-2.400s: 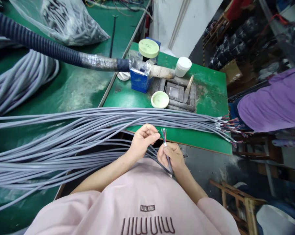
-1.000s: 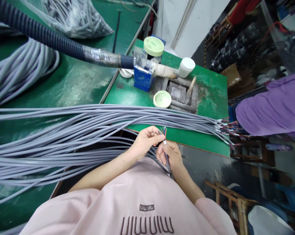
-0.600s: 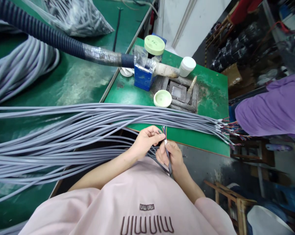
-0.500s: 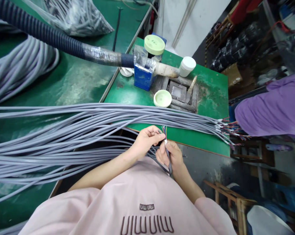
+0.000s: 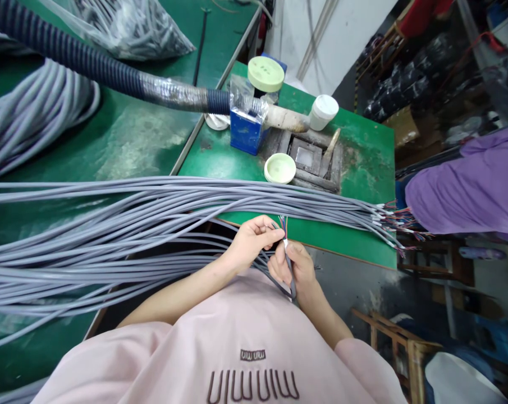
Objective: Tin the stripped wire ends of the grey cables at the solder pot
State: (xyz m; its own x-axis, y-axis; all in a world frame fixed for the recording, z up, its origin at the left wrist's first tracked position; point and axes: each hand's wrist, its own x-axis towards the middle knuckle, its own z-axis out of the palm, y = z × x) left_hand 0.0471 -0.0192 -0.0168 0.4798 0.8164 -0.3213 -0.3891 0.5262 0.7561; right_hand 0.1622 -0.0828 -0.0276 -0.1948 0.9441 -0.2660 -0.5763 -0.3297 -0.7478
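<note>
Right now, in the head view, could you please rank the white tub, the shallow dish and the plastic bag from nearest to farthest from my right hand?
From your right hand:
1. shallow dish: ahead, slightly left.
2. white tub: farther ahead, to the right of the dish.
3. plastic bag: far left, at the picture's top edge.

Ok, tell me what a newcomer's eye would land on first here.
Probably the sweep of gray cables across the middle of the view. Next, perhaps, the dark ribbed hose slanting in from upper left, then left grip and right grip at colored wires near the center.
</note>
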